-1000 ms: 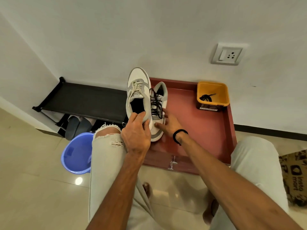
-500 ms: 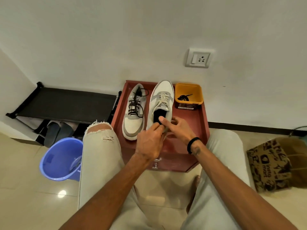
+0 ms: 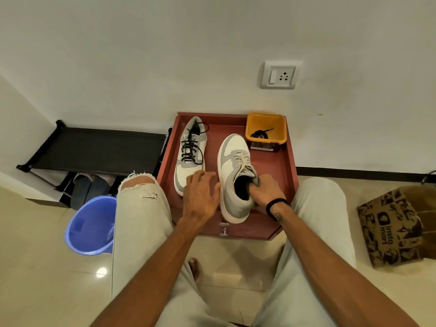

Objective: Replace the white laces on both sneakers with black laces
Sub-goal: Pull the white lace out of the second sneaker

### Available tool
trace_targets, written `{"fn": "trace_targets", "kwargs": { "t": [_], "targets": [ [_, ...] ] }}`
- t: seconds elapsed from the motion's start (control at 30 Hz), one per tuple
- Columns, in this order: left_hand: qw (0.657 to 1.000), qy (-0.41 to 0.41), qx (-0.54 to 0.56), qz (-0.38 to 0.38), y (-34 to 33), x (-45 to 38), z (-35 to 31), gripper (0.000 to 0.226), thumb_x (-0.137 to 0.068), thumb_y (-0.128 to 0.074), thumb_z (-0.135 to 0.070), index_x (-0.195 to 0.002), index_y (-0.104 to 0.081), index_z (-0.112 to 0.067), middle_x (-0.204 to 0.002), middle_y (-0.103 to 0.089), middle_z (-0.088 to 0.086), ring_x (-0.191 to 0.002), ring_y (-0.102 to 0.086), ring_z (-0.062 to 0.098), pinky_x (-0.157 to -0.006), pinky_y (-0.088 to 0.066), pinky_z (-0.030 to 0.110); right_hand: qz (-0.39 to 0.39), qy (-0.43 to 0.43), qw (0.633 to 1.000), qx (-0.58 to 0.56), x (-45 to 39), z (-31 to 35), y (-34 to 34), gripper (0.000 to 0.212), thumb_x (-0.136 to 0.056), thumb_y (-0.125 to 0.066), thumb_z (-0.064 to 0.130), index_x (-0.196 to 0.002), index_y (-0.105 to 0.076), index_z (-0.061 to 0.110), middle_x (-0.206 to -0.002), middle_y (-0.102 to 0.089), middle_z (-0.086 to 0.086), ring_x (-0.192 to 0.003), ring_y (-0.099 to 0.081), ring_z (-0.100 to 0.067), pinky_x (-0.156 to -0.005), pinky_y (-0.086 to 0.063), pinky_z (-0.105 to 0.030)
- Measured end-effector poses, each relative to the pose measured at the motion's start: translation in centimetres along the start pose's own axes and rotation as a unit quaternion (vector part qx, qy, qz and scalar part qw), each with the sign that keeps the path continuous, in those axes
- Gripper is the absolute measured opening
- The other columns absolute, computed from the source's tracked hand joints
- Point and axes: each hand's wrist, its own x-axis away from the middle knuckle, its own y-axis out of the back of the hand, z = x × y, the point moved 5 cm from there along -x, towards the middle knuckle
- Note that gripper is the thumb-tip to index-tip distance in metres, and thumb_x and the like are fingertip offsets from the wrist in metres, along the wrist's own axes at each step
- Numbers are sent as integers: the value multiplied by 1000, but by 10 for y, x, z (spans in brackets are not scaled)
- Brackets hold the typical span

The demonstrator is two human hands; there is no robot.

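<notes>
Right hand [image 3: 264, 193] grips the white-laced sneaker [image 3: 236, 175] collar, left hand [image 3: 200, 195] spread beside it — a one-sided hold risks tipping.

Right hand [image 3: 264, 192] grips (fingers curled); left hand [image 3: 200, 197] spread open.

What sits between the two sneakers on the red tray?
In the head view, only the left hand near their heels; further up, bare red tray separates the black-laced sneaker from the white-laced sneaker.

Soft, even indoor light; a lamp glare spot on the glossy beige floor tiles [image 3: 102, 272]; wide-angle bending at edges.
</notes>
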Motion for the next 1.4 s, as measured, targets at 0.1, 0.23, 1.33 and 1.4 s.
{"fn": "trace_targets", "kwargs": {
  "t": [0.1,0.23,1.33,1.4],
  "targets": [
    [982,55,-116,140,-24,4,23,42,-103,-52,-37,-142,-55,-20,-169,-19,14,-153,-10,48,-123,-19,64,6,10,1000,8,-1,-1,-6,19,-92,-55,14,-84,-65,0,-76,-68,-13,-71,-65,-30,-55,-47,-32],
    [972,76,-148,165,-45,-1,42,42,-97,-60,-36,-137,-55,-27,-167,22,23,-150,20,58,-122,4,65,10,15,1000,20,2,-1,-10,13,-90,-54,13,-79,-57,7,-75,-62,-7,-71,-62,-28,-53,-46,-28],
    [989,-76,99,74,22,9,-32,24,-102,-58,-40,-94,-65,-18,-84,-74,1,-69,-67,19,-67,-59,41,-96,236,958,130,55,37,1,47,-90,-74,22,-135,-62,19,-114,-63,-3,-98,-61,-18,-90,-54,-41],
    [983,-94,144,71,24,8,-32,24,-105,-57,-36,-98,-69,-16,-87,-74,0,-72,-68,17,-71,-59,42,-96,271,947,142,53,46,-2,40,-92,-72,22,-131,-66,22,-105,-62,0,-90,-59,-15,-85,-54,-39]
  ]
}}
